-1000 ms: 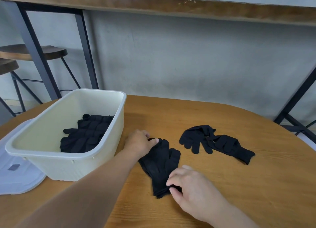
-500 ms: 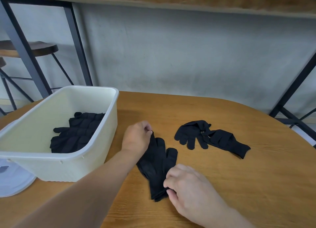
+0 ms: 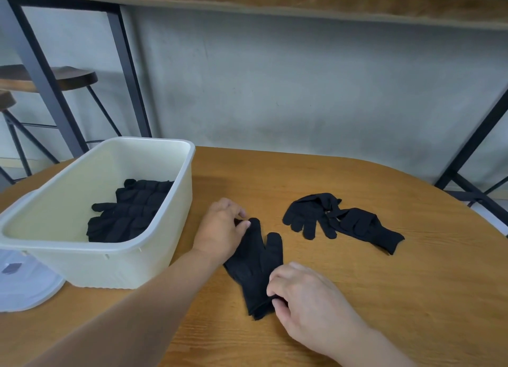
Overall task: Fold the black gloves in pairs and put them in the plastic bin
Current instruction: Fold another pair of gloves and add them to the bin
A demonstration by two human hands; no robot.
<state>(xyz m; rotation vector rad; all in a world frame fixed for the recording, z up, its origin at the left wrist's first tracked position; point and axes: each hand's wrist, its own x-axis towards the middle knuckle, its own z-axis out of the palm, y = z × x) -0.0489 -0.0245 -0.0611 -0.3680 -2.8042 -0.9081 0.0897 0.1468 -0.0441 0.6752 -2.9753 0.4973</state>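
A stacked pair of black gloves (image 3: 257,265) lies flat on the wooden table (image 3: 357,298) right of the cream plastic bin (image 3: 154,245). My left hand (image 3: 220,229) pinches the fingertip end of that pair. My right hand (image 3: 305,298) pinches its cuff end near the table's front. Two more black gloves (image 3: 341,221) lie loose and crumpled further right. Folded black gloves (image 3: 129,212) rest inside the bin.
A translucent white lid (image 3: 24,281) lies under the bin's left front corner. Dark stools (image 3: 68,78) and black metal frame legs (image 3: 44,72) stand behind the table at left; another black frame (image 3: 472,152) stands at right before a grey wall.
My left hand's fingers have curled from lying flat to pinching the glove fingertips. My right hand has closed on the cuff. The view has shifted slightly.
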